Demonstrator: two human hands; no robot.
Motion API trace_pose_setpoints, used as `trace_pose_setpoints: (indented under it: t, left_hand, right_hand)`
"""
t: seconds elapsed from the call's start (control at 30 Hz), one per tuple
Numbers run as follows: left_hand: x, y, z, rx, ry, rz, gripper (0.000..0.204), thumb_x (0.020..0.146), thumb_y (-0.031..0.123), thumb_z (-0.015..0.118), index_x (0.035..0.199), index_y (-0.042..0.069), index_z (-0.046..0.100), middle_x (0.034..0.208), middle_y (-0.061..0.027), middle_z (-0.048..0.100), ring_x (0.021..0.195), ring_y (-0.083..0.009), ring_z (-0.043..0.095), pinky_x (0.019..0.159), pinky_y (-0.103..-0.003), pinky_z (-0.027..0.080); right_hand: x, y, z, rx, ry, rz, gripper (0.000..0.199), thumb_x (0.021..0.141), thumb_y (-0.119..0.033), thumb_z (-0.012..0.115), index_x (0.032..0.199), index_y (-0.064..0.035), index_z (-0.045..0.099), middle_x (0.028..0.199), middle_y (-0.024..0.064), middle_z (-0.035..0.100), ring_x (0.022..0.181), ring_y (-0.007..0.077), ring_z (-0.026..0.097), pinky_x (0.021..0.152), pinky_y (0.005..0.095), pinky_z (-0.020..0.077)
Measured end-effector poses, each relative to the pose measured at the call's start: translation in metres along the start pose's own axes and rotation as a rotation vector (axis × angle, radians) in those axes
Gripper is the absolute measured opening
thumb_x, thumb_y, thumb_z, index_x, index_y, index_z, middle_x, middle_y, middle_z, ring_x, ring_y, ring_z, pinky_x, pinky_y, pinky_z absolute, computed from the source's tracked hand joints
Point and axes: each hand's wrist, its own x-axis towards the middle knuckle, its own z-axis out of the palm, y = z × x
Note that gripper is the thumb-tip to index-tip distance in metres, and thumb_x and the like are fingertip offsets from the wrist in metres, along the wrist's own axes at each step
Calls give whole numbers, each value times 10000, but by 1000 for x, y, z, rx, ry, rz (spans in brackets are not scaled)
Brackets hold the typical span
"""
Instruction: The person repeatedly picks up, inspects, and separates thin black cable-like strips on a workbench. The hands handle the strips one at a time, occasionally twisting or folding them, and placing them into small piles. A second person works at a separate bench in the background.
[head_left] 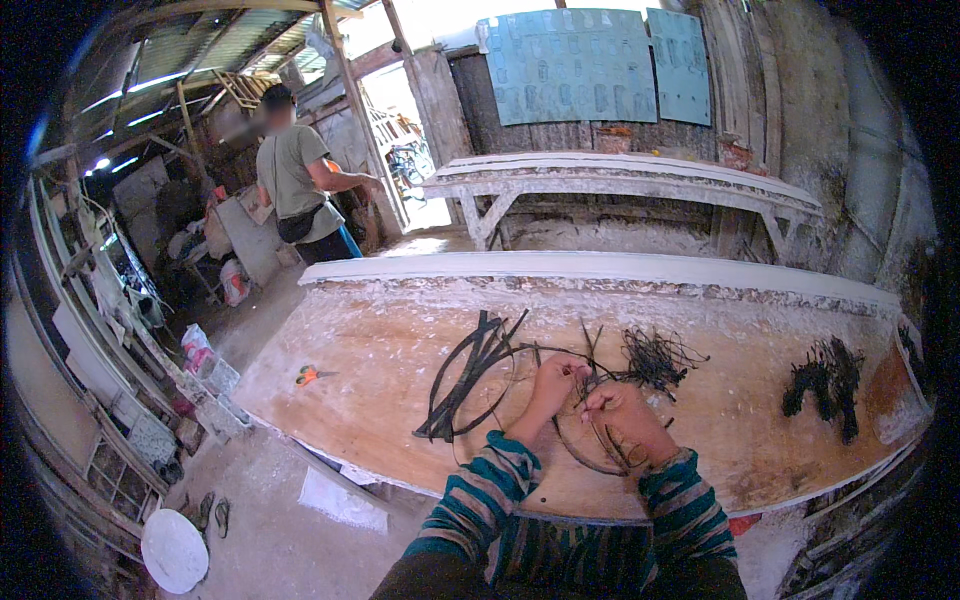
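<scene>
My left hand [560, 384] is closed, with its fingertips pinched on a thin dark strip. Close beside it, my right hand [628, 416] has its fingers curled in on the same dark strands; their exact grip is too small to make out. A dark strip [592, 464] curves over the wood beneath my hands. To the left of my left hand lies a loose bundle of flat black strips [462, 385], bent in loops. Just beyond my right hand sits a tangle of thin black strands [660, 362].
The wooden worktable [340, 410] has a whitened far ledge [600, 268]. Scissors with orange handles [308, 376] lie at its left, and knotted dark bundles [832, 385] at its right. A person [300, 175] stands beyond, near a doorway. Behind is a white bench [620, 175].
</scene>
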Motion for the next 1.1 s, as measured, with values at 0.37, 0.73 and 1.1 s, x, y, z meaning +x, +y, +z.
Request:
trace_pose_setpoints:
  t: [0.37,0.73,1.1]
  left_hand:
    - [-10,24,12,-295,-682,-13,119,786,107,611,770,35,518,725,22,513,694,-60,471,615,-219,394]
    - [-29,48,35,-248,-723,-12,156,759,136,644,731,66,507,605,58,393,573,-37,361,522,-204,310]
    - [-2,24,5,-195,-41,-222,115,742,122,650,817,35,652,653,9,571,629,-71,506,588,-229,405]
  right_hand:
    - [13,40,-47,-384,846,-60,160,704,-10,633,672,-40,479,543,-15,420,525,75,370,510,223,339]
    - [13,49,-60,-584,892,-201,127,799,-31,555,914,-50,604,741,29,509,612,98,417,560,234,372]
    - [6,35,-58,-239,689,18,104,754,-103,638,814,-19,623,739,29,583,683,99,528,635,216,407]
